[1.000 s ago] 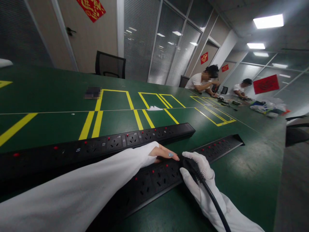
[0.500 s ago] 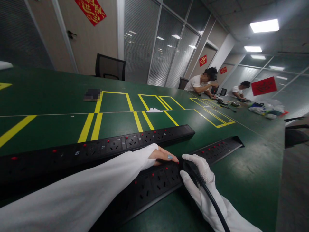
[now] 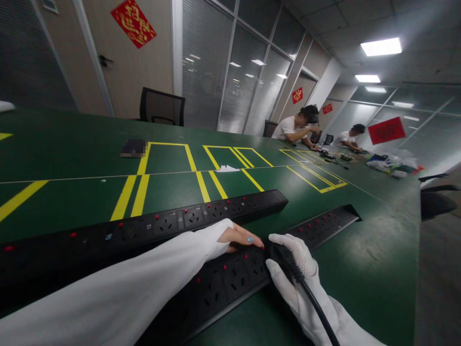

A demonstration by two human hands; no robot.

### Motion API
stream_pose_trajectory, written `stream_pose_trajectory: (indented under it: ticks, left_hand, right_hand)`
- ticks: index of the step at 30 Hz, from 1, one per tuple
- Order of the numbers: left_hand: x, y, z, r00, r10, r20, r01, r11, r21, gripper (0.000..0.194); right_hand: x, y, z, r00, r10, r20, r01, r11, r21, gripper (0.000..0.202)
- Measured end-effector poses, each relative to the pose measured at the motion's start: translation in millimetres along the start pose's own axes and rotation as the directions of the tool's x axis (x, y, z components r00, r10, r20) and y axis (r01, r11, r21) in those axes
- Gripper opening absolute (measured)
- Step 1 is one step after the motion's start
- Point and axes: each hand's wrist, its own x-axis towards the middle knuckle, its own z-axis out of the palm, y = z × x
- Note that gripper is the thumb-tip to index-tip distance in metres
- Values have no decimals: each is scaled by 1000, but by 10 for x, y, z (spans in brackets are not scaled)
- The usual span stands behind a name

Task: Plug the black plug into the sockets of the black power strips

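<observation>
My right hand point(image 3: 293, 262), in a white glove, is closed round a black plug point(image 3: 281, 254) at the near power strip point(image 3: 237, 278). A thick black cable point(image 3: 315, 302) runs from the plug down to the lower edge. My left hand point(image 3: 241, 236), its fingertips bare, rests on the same strip just left of the plug, fingers stretched forward and a fingertip beside a red light. Whether the plug's pins are inside a socket is hidden. A second black power strip point(image 3: 198, 214) lies behind, partly covered by my left sleeve.
Yellow tape outlines mark the green table point(image 3: 374, 254). A scrap of white paper point(image 3: 227, 168) and a dark blurred object point(image 3: 134, 148) lie farther back. Two people sit at the far right near cables and plastic bags point(image 3: 392, 161). A chair point(image 3: 162, 106) stands behind the table.
The view has shifted slightly, so the scene sits a little lower and to the left. Both hands keep their places on the near strip.
</observation>
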Motion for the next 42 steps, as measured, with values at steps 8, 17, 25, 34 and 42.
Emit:
stream_pose_trajectory:
  ticks: [8,17,25,34,42]
  left_hand:
    - [19,-22,-15,1000,-12,-7,12,1000,-17,36]
    - [-1,18,7,1000,-6,26,5,1000,14,28]
    - [16,-5,-4,1000,-1,27,1,1000,7,29]
    - [37,-43,-31,1000,17,20,-17,999,30,34]
    - [47,-61,-34,1000,24,19,-24,1000,-4,33]
  right_hand:
    - [15,-28,7,1000,10,-23,-9,1000,5,32]
    - [-5,-1,36,999,7,-31,-9,998,-63,32]
    - [-14,-3,29,1000,9,-18,-10,1000,-26,32]
    - [12,-54,13,1000,25,-8,-25,999,-46,32]
    - [15,-40,52,998,9,-59,-13,998,-68,31]
